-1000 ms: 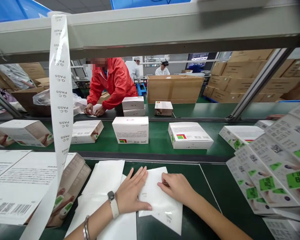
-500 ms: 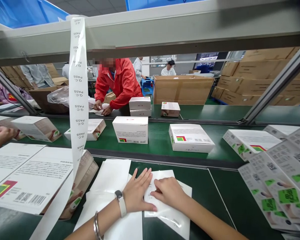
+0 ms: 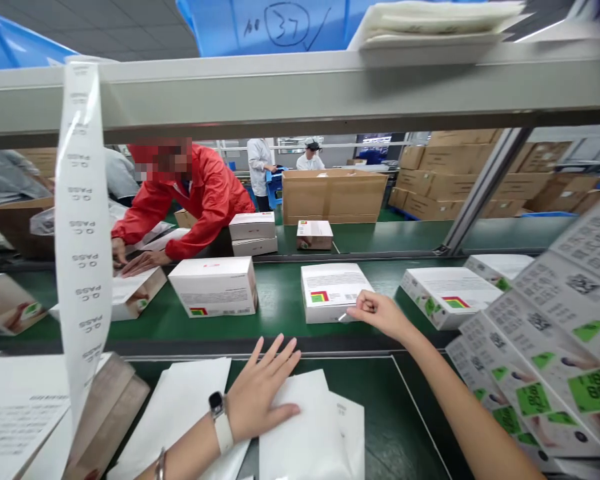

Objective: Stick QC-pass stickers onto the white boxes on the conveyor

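My left hand (image 3: pixel 260 393), wearing a watch (image 3: pixel 217 403), lies with fingers spread at the edge of some flat white sheets (image 3: pixel 305 433). More white sheets (image 3: pixel 180 400) lie under and beside my left wrist. My right hand (image 3: pixel 380 313) is reached forward over the belt, fingertips pinched on a small white strip (image 3: pixel 343 318), too small to make out fully. That strip is at the front lower edge of a white printed box (image 3: pixel 333 283) with a red, yellow and green mark. Whether the strip touches the box I cannot tell.
Several similar boxes (image 3: pixel 215 287) stand along the green belt (image 3: pixel 280 330). A Q.C. PASS label strip (image 3: pixel 83 227) hangs from the overhead shelf (image 3: pixel 230 100) at left. Stacked printed cartons (image 3: pixel 535 373) rise at right. A co-worker in red (image 3: pixel 205 207) leans over a box opposite.
My right hand has left the white sheets and moved forward to the box on the belt, carrying the small strip. My left hand stays spread on the sheets. The view has shifted.
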The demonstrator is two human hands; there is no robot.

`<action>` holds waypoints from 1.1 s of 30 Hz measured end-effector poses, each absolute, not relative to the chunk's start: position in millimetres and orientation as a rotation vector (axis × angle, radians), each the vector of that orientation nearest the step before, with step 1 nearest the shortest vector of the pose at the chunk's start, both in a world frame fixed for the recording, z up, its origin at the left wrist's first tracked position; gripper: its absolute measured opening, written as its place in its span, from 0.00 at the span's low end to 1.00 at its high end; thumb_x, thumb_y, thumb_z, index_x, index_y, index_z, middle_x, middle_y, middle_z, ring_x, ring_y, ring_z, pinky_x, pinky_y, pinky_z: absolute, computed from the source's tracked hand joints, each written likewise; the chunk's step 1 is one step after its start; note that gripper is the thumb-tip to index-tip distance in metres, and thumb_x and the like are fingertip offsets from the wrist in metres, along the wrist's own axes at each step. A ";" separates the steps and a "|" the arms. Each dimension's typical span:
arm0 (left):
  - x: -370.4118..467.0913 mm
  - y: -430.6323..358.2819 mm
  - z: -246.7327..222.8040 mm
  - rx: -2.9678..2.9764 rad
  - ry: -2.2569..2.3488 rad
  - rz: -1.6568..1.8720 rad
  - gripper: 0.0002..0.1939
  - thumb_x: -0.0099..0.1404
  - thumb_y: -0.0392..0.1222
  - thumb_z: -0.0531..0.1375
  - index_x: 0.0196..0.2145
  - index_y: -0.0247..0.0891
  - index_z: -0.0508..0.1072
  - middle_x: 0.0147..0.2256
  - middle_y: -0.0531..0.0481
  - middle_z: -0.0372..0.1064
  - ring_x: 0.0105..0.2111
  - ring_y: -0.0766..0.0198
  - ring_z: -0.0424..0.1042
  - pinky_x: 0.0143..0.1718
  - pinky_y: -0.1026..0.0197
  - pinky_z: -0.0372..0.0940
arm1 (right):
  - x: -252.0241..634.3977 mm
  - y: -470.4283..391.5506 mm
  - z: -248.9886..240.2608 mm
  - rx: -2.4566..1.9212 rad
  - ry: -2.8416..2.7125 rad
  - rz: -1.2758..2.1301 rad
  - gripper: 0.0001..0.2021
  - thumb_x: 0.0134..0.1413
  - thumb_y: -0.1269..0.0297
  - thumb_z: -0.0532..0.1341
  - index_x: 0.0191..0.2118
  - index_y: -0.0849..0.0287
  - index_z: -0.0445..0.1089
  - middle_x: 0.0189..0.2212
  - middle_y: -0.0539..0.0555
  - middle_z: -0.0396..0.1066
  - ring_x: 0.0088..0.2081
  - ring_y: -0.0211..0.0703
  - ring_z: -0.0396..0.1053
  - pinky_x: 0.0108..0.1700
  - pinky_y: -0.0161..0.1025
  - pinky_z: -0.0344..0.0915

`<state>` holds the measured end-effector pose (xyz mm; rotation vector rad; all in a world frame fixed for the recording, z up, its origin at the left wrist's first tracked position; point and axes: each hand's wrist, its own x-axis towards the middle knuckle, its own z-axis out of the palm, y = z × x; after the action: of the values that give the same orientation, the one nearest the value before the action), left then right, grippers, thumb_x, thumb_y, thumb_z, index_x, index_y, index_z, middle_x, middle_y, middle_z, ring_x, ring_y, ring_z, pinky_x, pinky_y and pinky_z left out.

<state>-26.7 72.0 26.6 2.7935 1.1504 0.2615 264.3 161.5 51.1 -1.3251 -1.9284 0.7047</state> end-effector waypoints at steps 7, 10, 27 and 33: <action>19.0 162.7 41.4 2.993 1.119 0.425 0.31 0.61 0.52 0.50 0.59 0.44 0.43 0.59 0.49 0.40 0.58 0.51 0.36 0.54 0.40 0.38 | 281.8 219.9 42.9 -1.391 -2.139 0.522 0.17 0.41 0.49 0.58 0.19 0.59 0.61 0.13 0.44 0.54 0.18 0.32 0.52 0.22 0.31 0.49; 28.3 180.8 40.3 3.013 1.102 0.435 0.31 0.61 0.52 0.50 0.59 0.44 0.43 0.59 0.49 0.41 0.58 0.51 0.36 0.54 0.40 0.38 | 274.4 225.9 42.2 -1.399 -2.166 0.506 0.17 0.41 0.49 0.58 0.20 0.60 0.62 0.14 0.45 0.58 0.19 0.33 0.54 0.23 0.30 0.50; 9.9 195.1 28.7 3.087 1.186 0.357 0.28 0.58 0.47 0.55 0.56 0.50 0.51 0.57 0.52 0.48 0.55 0.49 0.47 0.50 0.43 0.46 | 253.0 229.4 56.4 -1.609 -2.297 -0.126 0.14 0.49 0.52 0.54 0.26 0.58 0.63 0.23 0.51 0.68 0.30 0.41 0.65 0.30 0.34 0.50; 3.4 213.3 38.2 3.197 1.077 0.278 0.27 0.58 0.49 0.56 0.54 0.54 0.54 0.54 0.51 0.52 0.49 0.52 0.55 0.46 0.50 0.52 | 231.0 238.1 41.6 -1.608 -2.415 0.142 0.17 0.48 0.45 0.52 0.31 0.55 0.62 0.25 0.50 0.69 0.28 0.41 0.66 0.24 0.32 0.47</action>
<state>3.4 213.3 38.2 3.1967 1.0771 0.2784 231.0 238.1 41.6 -1.6079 -2.4154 0.1423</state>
